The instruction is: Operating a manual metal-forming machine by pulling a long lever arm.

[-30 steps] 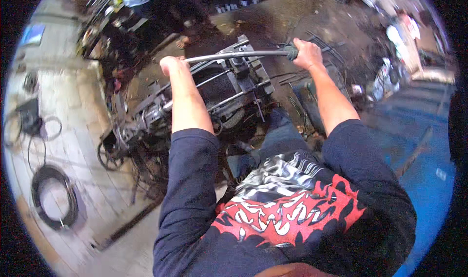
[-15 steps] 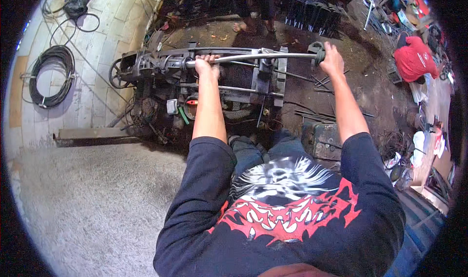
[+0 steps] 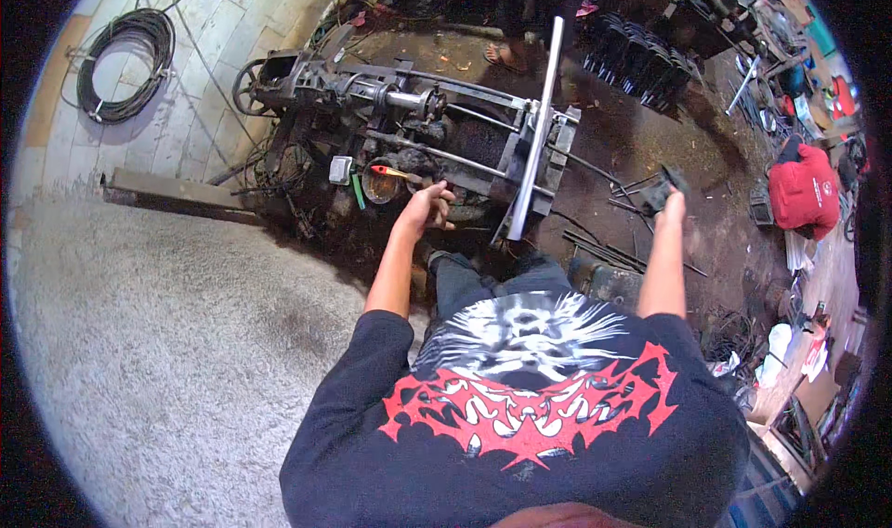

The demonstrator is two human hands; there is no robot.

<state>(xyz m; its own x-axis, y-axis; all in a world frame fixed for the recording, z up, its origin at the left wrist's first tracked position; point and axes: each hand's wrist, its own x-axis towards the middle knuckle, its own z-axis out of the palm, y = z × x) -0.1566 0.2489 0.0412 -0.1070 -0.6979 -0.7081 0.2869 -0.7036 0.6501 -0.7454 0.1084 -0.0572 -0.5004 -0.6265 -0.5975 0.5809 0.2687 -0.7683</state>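
A long shiny metal bar [image 3: 539, 133] lies crosswise over the right end of a greasy, dark metal machine [image 3: 409, 101]. My left hand [image 3: 430, 209] is empty with its fingers apart, left of the bar's near end and beside a round tin [image 3: 381, 192]. An orange-red-handled brush [image 3: 394, 172] rests across that tin. To the right of the bar, my right hand [image 3: 673, 208] grips a dark, crumpled rag [image 3: 661, 194], clear of the machine. A small white container [image 3: 341, 169] and a green strip [image 3: 358, 192] sit left of the tin.
Thin rods [image 3: 604, 249] lie on the dirty floor near a worn metal box [image 3: 599, 273]. A person in a red shirt [image 3: 805, 189] crouches at right; another person's bare foot [image 3: 505, 56] shows behind the machine. Coiled cable [image 3: 125, 64] lies at left, beyond a metal beam [image 3: 177, 194].
The bar, earlier held lengthwise over the machine in both hands, now lies crosswise without my hands on it. My left hand has come back toward me; my right has lowered with the rag.
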